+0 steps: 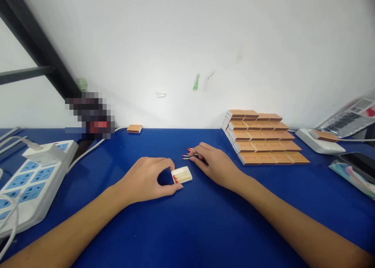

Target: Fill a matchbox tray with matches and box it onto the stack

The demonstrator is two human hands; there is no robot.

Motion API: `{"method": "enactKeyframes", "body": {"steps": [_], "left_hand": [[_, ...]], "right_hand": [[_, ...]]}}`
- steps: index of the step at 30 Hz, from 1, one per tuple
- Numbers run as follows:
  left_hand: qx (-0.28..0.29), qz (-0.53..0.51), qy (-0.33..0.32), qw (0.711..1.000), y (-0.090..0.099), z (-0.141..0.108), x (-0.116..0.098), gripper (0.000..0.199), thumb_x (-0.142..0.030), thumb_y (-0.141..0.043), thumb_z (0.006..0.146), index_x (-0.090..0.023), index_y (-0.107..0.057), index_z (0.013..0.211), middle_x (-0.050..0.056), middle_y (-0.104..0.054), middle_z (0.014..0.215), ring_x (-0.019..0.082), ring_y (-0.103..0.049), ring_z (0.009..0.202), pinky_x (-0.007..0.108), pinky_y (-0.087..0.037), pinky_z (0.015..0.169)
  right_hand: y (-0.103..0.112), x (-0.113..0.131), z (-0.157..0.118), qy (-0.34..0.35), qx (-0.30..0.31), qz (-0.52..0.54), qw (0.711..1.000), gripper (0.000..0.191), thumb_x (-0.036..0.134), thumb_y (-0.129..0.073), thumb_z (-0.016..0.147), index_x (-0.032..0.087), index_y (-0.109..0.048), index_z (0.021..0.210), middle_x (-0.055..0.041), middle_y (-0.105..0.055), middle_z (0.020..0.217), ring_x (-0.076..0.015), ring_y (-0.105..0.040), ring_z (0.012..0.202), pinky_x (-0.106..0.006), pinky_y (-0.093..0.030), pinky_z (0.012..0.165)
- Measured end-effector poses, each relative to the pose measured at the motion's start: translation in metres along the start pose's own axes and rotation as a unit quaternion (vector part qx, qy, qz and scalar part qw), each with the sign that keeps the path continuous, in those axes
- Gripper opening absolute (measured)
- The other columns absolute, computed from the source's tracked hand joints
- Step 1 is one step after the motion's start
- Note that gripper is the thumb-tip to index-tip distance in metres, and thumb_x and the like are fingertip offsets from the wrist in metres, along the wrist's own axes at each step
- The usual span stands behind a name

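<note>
The white match tray (185, 169) lies near the middle of the desk (164, 229), well out from the back edge. It sits open side up and holds a row of matches (183, 177), red heads toward the left edge. Your left hand (146, 180) grips the tray lightly, thumb on its front side and index finger at its rear left corner. Apply only enough pressure to stop it sliding; the thin walls are likely to bow if squeezed.

Loose matches (186, 155) lie just behind the tray, toward the back edge, heads also pointing left. Your right hand (215, 164) has its fingertips at their stick ends; whether the fingers are closed on any match cannot be told. The step in hand appears to be handling these sticks. Work by the plain ends, align heads before lifting, and pinch few at a time to prevent crossing.

To the right, against the back edge, stands a stepped stack of matchboxes (263, 137). Hold your right forearm low and clear of its front row. A single matchbox (134, 129) rests at the back edge, left of centre. A power strip (31, 182) lies along the left edge; route your left sleeve-side arm clear of its cables (84, 154).
</note>
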State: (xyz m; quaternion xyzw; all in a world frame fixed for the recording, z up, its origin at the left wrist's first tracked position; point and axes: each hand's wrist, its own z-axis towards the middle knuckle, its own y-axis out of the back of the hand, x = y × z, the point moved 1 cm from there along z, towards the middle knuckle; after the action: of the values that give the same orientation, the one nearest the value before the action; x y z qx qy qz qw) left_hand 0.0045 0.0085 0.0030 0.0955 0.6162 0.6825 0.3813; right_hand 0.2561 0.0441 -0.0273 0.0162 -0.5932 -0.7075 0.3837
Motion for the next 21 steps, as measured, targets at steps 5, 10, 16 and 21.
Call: {"method": "enactKeyframes", "body": {"steps": [5, 10, 16, 21], "left_hand": [[-0.003, 0.0, 0.0, 1.0, 0.002, 0.001, 0.003, 0.033, -0.053, -0.075, 0.088, -0.022, -0.07, 0.098, -0.004, -0.067, 0.075, 0.011, -0.055, 0.06, 0.026, -0.035, 0.057], [-0.009, -0.004, -0.004, 1.0, 0.0, 0.001, 0.002, 0.04, -0.061, -0.073, 0.089, -0.023, -0.071, 0.101, -0.005, -0.062, 0.07, 0.011, -0.052, 0.058, 0.026, -0.035, 0.057], [-0.036, -0.015, 0.002, 0.999, 0.005, 0.002, 0.011, 0.053, -0.062, -0.077, 0.084, -0.021, -0.071, 0.117, -0.004, -0.058, 0.072, 0.013, -0.053, 0.062, 0.028, -0.042, 0.062], [-0.309, -0.236, 0.045, 0.92, 0.08, 0.034, 0.012, 0.01, -0.017, -0.062, 0.09, -0.015, -0.071, 0.094, -0.004, -0.062, 0.077, 0.008, -0.053, 0.066, 0.025, -0.045, 0.064]], "right_hand": [[0.002, 0.0, 0.001, -0.01, 0.017, -0.024, 1.0, 0.011, 0.026, -0.056, 0.106, 0.021, -0.061, 0.097, -0.0028, -0.064, 0.099, -0.016, -0.061, 0.076, -0.031, -0.045, 0.069], [0.009, 0.012, -0.001, -0.012, 0.026, -0.017, 0.999, 0.011, 0.025, -0.052, 0.108, 0.021, -0.059, 0.101, -0.0049, -0.064, 0.105, -0.0203, -0.067, 0.091, -0.033, -0.048, 0.076], [0.017, 0.034, -0.008, 0.049, 0.047, -0.012, 0.998, 0.007, 0.024, -0.057, 0.106, 0.021, -0.062, 0.102, -0.0052, -0.063, 0.103, -0.0189, -0.064, 0.085, -0.032, -0.047, 0.073], [0.022, 0.023, -0.005, 0.05, -0.039, 0.013, 0.998, 0.011, 0.027, -0.056, 0.106, 0.022, -0.065, 0.102, -0.0034, -0.063, 0.097, -0.0162, -0.06, 0.079, -0.031, -0.045, 0.073]]}}
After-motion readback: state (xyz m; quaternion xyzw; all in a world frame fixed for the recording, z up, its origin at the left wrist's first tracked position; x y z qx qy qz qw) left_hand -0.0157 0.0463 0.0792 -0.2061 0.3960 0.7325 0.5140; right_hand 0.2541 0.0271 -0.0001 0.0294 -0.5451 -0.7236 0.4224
